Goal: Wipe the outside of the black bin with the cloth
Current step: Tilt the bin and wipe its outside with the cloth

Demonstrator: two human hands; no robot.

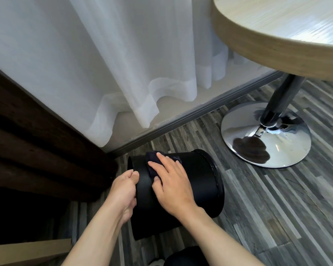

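The black bin (198, 181) lies on its side on the floor, its rimmed end pointing right toward the table base. My left hand (123, 192) grips the bin's left end. A dark cloth (152, 160) lies on the bin's upper wall, and my right hand (171, 181) is spread flat on it, pressing it against the bin. Most of the cloth is hidden under my palm and fingers.
A round wooden table (258, 47) stands at the right on a black post and a chrome disc base (265, 137). White sheer curtains (104, 64) hang behind the bin. Dark wooden furniture (37, 150) stands at the left. The floor is grey striped planks (277, 208).
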